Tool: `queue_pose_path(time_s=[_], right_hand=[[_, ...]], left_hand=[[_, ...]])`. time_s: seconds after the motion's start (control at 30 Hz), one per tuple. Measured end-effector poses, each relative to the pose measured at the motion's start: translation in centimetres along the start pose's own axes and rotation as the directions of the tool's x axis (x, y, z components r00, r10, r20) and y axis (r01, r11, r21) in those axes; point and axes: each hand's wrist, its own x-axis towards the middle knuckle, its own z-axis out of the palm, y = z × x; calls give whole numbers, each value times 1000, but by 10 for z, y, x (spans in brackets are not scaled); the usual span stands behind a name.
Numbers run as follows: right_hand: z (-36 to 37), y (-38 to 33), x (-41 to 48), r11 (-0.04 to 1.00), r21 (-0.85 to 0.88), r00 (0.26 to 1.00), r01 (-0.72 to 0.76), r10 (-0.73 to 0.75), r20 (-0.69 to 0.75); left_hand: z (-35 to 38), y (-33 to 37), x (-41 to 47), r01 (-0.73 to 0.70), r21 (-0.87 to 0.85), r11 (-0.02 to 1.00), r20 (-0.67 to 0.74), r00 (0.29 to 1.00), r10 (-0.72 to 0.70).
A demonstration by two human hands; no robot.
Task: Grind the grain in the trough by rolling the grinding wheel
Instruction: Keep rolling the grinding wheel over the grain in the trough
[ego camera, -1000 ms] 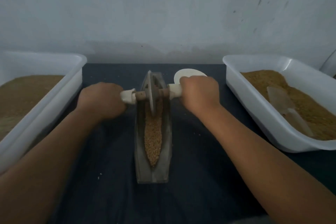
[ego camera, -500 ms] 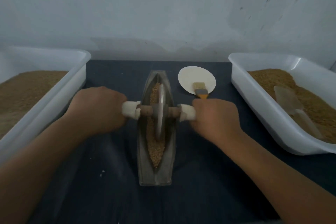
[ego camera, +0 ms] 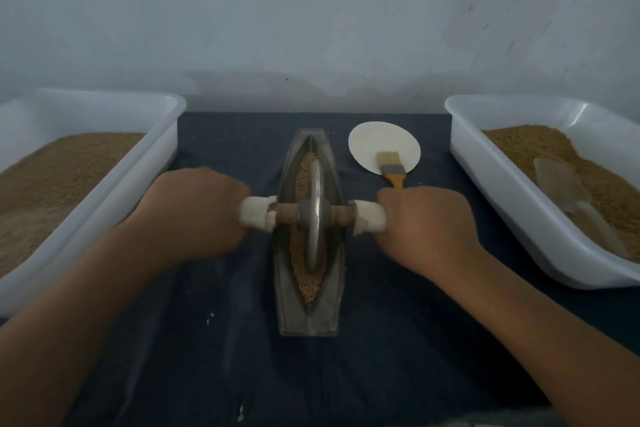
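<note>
A person's two hands work a grinding wheel point(ego camera: 314, 218) at a bench point(ego camera: 381, 340) covered in dark cloth. The metal wheel stands upright on its edge in a narrow, boat-shaped trough point(ego camera: 310, 321) that runs lengthwise away from the person, and it sits about midway along the groove. Brown grain point(ego camera: 305, 279) fills the groove and shows both beyond the wheel and nearer than it. A wooden axle point(ego camera: 285, 215) passes through the wheel's hub and crosses above the trough's walls, with white wrapping on both ends. The left hand point(ego camera: 194, 215) is curled round the left wrapped end, and the right hand point(ego camera: 429, 225) is curled round the right one, knuckles up.

Just beyond the right hand, a small brush point(ego camera: 391, 166) lies with its bristles on a round white disc point(ego camera: 374, 142); the end of its orange handle is hidden behind the hand. A white plastic tub point(ego camera: 104, 191) at the left edge of the bench holds a heap of brown meal. A second white tub point(ego camera: 512, 191) at the right holds more, with a clear scoop point(ego camera: 568, 194) lying on top. A few pale specks dot the cloth near the trough. A pale, stained wall point(ego camera: 311, 10) stands behind.
</note>
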Motion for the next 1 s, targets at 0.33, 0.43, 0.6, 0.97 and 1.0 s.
queue_pose_path(time_s=[0.33, 0.43, 0.6, 0.97, 1.0], right_hand=[[11, -2, 80, 988, -124, 993, -96, 86, -85], [8, -2, 76, 990, -98, 994, -96, 91, -56], [-2, -5, 25, 997, -70, 999, -11, 9, -35], [21, 1, 71, 991, -56, 991, -120, 116, -70], [22, 1, 80, 989, -56, 990, -135, 132, -49]], left_hand=[[7, 0, 52, 174, -208, 963, 36, 985, -170], [7, -2, 51, 148, -206, 967, 46, 989, -142], [7, -3, 7, 59, -185, 981, 58, 997, -49], [-4, 1, 56, 126, -139, 982, -8, 992, -128], [-7, 1, 61, 131, -140, 982, -3, 991, -132]])
